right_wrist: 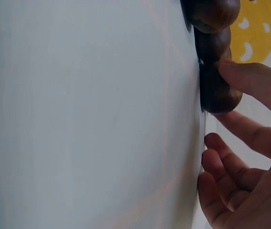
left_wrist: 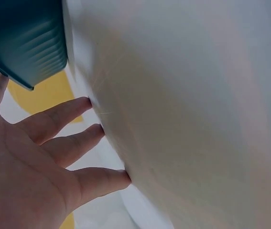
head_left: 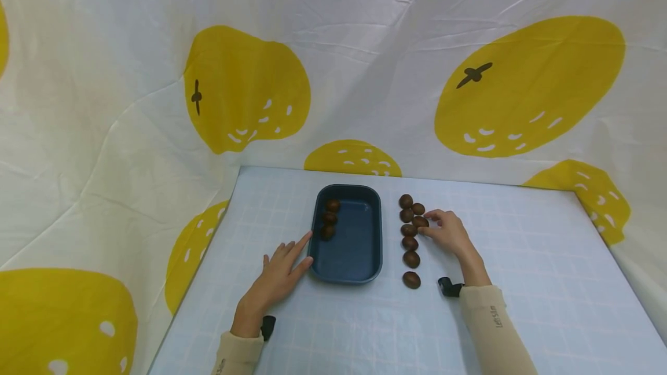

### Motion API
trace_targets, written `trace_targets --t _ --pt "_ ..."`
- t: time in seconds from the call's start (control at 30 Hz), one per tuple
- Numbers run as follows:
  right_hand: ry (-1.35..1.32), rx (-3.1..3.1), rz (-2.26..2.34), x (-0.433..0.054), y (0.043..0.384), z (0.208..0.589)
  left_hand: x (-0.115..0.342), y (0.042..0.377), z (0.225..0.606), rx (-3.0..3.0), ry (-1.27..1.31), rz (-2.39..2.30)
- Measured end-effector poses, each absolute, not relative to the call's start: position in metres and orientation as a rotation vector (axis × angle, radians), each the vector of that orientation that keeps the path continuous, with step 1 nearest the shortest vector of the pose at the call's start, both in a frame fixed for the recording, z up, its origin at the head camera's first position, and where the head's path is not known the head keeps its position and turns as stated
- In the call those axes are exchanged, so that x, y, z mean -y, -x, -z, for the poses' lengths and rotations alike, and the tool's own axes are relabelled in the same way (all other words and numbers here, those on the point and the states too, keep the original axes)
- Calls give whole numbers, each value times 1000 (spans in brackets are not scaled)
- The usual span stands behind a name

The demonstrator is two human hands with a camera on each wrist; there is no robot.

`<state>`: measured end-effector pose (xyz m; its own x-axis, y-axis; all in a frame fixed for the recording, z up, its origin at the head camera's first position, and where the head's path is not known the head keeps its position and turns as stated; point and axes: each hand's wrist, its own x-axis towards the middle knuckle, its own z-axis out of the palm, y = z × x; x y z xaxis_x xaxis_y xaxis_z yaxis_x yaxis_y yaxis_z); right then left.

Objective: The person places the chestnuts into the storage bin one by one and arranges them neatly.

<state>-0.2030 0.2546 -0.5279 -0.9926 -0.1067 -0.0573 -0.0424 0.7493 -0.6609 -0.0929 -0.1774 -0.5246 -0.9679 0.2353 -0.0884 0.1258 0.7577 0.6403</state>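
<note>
A dark blue rectangular tray (head_left: 346, 276) lies on the table. Three dark brown, egg-shaped pieces (head_left: 330, 218) are lined up along its left inner side. My left hand (head_left: 278, 276) has its fingers spread beside the tray, a finger and the thumb at the left wall; in the left wrist view the other fingertips (left_wrist: 96, 128) rest on the table. To the right of the tray, my right hand (head_left: 449, 234) pinches a glossy dark brown egg-shaped piece (right_wrist: 221, 93) between thumb and index finger. Its remaining fingers curl loosely against the tabletop.
Several more brown pieces (head_left: 410, 259) form a column right of the tray, with a smaller one (head_left: 418, 209) beside its upper end. The pale checked table (head_left: 542, 282) meets a hanging white cloth (head_left: 375, 103) with yellow fruit prints at the back.
</note>
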Motion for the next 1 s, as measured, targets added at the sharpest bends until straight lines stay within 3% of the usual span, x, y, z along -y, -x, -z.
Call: trace_targets --t 1.0 --pt "46 -2840 1088 -254 202 530 177 92 524 -2809 -305 -1019"
